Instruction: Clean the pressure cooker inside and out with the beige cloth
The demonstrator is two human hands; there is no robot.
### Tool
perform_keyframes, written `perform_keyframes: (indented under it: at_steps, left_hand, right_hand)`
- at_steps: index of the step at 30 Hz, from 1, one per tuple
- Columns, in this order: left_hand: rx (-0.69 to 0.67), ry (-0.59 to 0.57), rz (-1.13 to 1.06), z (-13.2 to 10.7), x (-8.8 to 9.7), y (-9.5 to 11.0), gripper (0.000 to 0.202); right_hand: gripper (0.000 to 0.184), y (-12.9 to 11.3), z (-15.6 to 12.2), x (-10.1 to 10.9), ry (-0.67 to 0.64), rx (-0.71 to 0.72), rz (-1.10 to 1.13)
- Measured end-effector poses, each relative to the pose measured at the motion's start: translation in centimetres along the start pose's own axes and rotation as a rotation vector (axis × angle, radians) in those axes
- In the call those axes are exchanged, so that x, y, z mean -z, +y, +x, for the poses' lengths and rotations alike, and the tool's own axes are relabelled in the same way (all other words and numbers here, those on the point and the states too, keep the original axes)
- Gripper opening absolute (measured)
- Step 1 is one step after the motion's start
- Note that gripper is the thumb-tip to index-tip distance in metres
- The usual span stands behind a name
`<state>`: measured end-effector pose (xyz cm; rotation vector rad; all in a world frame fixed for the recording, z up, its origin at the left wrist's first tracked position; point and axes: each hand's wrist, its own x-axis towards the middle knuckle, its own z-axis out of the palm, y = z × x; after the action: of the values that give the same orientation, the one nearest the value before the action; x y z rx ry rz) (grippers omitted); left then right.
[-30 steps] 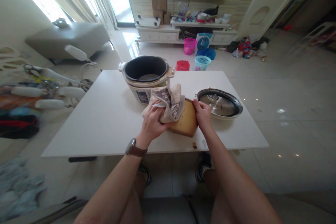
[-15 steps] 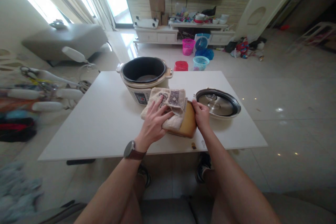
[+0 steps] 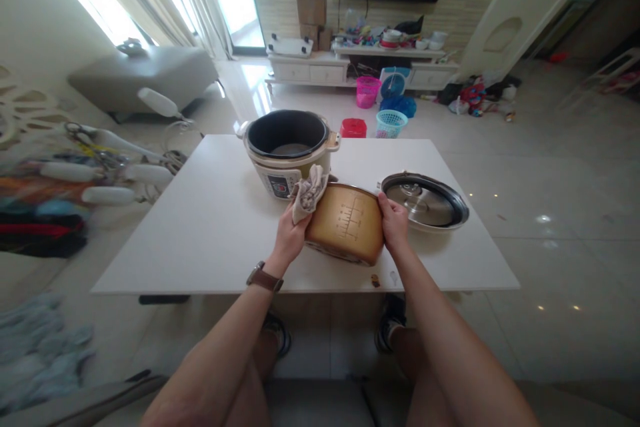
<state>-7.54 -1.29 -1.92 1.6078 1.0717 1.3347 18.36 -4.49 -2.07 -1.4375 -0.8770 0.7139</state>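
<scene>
A gold-brown inner pot (image 3: 347, 223) with scale marks on its side is tilted over the front of the table. My right hand (image 3: 395, 220) is closed on its right rim, thumb on top. My left hand (image 3: 293, 233) grips a bunched beige cloth (image 3: 310, 192) against the pot's left edge; its fingertips are hidden by the cloth. Just behind stands a cream electric cooker (image 3: 283, 177), uncovered, with a dark inside. To the right of the pot, a round lid (image 3: 425, 200) lies with its metal inner face up.
All this is on a white table (image 3: 200, 240), with two small items (image 3: 375, 280) near its front edge. Beyond are a red stool or bucket (image 3: 353, 127), a light-blue basket (image 3: 391, 123) and a pink basket (image 3: 368, 91) on the floor. A lamp with white shades (image 3: 150, 173) stands left.
My left hand has moved from lying over the cloth on the pot's side to gripping the bunched cloth at its left edge. The marked side now shows. The view has shifted slightly.
</scene>
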Motion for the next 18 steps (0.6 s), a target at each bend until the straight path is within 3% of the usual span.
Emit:
perform_keyframes:
  at_steps: [3,5,8,13,18]
  left_hand:
    - [0.172,0.088,-0.158,0.2,-0.5,-1.0,0.056]
    - [0.186,0.108,-0.182,0.3,-0.7,-1.1,0.055]
    - [0.028,0.091,-0.066,0.1,-0.6,-0.4,0.051]
    - [-0.373,-0.151,0.362,-1.0,-0.1,2.1,0.041]
    - [-0.474,-0.202,0.548,-2.0,-0.9,3.5,0.042]
  right_hand:
    - [0.075,0.1,0.1,0.2,-0.001,0.006,-0.02]
    - [0.076,0.2,0.1,0.3,-0.004,0.006,-0.032]
    - [0.077,0.6,0.2,0.3,0.001,0.011,-0.048]
    - [0.073,0.3,0.7,0.6,-0.023,0.025,-0.056]
    - [0.049,-2.2,0.8,1.3,0.009,0.172,-0.083]
